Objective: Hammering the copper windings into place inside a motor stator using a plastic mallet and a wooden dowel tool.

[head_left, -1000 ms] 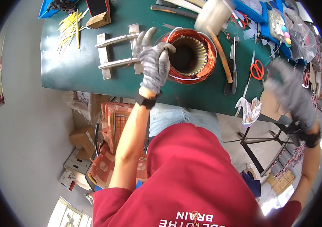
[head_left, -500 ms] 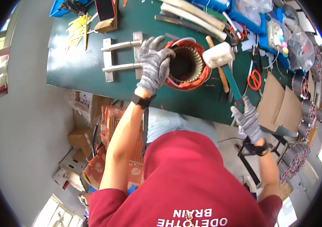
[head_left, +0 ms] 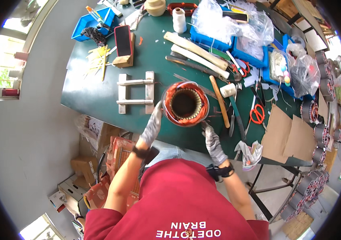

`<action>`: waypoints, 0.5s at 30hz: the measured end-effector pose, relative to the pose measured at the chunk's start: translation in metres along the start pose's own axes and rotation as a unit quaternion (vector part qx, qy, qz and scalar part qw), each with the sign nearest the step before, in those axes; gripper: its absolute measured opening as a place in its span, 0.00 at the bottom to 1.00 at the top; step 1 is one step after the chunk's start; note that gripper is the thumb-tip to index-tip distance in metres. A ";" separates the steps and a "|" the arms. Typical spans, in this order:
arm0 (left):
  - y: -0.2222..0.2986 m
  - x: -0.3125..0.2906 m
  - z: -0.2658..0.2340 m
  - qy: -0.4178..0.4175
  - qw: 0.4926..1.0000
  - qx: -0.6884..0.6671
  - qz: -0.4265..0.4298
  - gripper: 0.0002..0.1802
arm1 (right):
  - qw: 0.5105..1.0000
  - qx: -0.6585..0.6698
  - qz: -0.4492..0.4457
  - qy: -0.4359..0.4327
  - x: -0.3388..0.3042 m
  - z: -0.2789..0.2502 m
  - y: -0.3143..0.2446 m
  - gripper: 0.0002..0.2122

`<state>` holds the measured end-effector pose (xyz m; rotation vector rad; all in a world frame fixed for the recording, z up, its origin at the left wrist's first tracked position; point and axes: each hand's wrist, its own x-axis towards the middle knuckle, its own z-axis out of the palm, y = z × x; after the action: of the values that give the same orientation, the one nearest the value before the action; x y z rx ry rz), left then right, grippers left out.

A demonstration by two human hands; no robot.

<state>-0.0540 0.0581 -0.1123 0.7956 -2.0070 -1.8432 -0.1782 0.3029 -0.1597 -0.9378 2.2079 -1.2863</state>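
A motor stator (head_left: 205, 110) with orange-red copper windings and a dark round bore stands on the green table in front of me. My left hand (head_left: 152, 126), in a grey glove, presses against its left side, its fingertips partly hidden by the stator. At the lower right rim, my right hand (head_left: 213, 143), also gloved, grips with bent fingers. Beside the stator on the right lie a white-headed mallet (head_left: 228, 90) with a teal handle and a wooden stick (head_left: 220, 102). To the left is a metal frame (head_left: 136, 102) of two blocks joined by two bars.
A phone (head_left: 123, 41) leans on a wooden block at the far left. Pale wooden strips (head_left: 196, 50) lie behind the stator. Blue bins (head_left: 254, 58), red-handled scissors (head_left: 257, 114) and cardboard sheets (head_left: 284, 132) occupy the right side. A crumpled white packet (head_left: 250, 154) sits near the front edge.
My right hand has let go of the mallet, now lying on the table, and come to the stator. My left hand has slid from the stator's top rim down to its left side.
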 end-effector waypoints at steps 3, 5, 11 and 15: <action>0.037 0.057 0.001 0.034 0.981 -0.159 -0.108 0.26 | 0.812 0.526 0.233 0.098 0.063 0.027 -0.063 0.27; 0.051 0.081 0.008 -0.081 0.985 -0.112 -0.100 0.26 | 0.832 0.525 0.151 0.094 0.093 0.018 -0.057 0.26; 0.077 0.158 0.016 -0.389 0.867 -0.276 -0.145 0.22 | 0.990 -0.079 -0.094 0.075 0.109 -0.007 0.004 0.19; 0.114 0.213 -0.017 -0.354 0.899 -0.256 -0.008 0.15 | 0.952 0.251 0.171 0.035 0.132 -0.029 -0.092 0.22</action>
<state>-0.2372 -0.0775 -0.0290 -0.0365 -1.6683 -2.7702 -0.2558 0.1925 -0.0680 -0.3046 1.8394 -1.6067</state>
